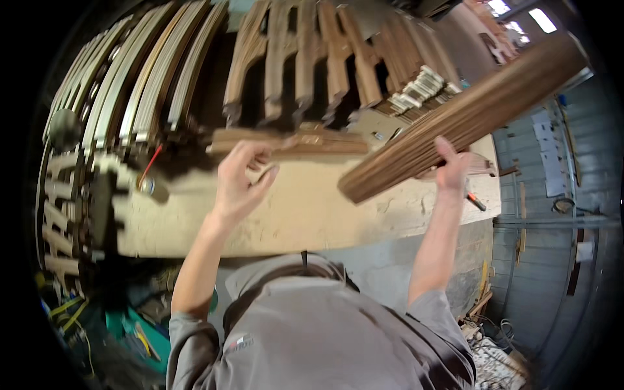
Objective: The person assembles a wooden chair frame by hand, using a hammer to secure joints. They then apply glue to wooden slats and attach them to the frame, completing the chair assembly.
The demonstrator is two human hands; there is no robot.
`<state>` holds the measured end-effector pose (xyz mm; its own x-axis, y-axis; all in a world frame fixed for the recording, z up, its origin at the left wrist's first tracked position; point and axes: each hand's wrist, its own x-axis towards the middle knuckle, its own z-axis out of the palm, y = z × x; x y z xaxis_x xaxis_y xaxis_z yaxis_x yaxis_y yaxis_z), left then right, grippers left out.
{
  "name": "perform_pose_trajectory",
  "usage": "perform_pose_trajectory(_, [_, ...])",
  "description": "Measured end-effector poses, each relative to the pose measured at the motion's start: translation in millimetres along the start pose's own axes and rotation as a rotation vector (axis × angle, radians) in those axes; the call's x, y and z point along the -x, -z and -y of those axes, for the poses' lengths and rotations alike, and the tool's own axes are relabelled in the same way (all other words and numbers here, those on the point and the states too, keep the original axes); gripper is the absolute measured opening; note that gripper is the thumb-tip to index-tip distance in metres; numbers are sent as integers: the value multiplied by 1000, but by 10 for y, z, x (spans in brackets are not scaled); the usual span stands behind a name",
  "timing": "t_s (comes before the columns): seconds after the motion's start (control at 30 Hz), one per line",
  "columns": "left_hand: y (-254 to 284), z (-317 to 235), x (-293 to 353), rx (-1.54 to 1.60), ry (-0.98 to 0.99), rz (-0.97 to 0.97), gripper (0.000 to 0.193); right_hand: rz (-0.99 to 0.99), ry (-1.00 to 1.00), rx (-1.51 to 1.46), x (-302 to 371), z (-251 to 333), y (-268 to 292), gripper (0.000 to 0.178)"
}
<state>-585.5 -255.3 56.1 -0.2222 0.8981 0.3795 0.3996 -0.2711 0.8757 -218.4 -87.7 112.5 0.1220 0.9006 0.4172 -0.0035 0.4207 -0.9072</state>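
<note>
My right hand [453, 168] grips a long dark brown wooden slat bundle or board [458, 117]. The piece is tilted, its near end low over the middle of the bench and its far end raised to the right. My left hand [242, 181] is in the air over the bench with thumb and fingers apart and holds nothing that I can see. Just beyond it, a shaped wooden piece [325, 144] lies crosswise on the pale workbench [292, 221]. Slight motion blur softens the hands and the held wood.
Several shaped brown wooden parts [304, 58] stand in a row at the back. Curved slats [153, 78] are stacked at the far left. A small jar [148, 186] with a red stick stands at the left; an orange-and-black tool handle [476, 201] lies near the right edge.
</note>
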Motion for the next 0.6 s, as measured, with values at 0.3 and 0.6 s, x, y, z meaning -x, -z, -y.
perform_pose_trajectory(0.3, [-204,656,181,-114,188,152,31,27,-151,40,416,142,296,56])
perform_pose_trajectory(0.6, [-598,1711,18,-711,-121,325,62,-53,-226,229,949,210,567,65])
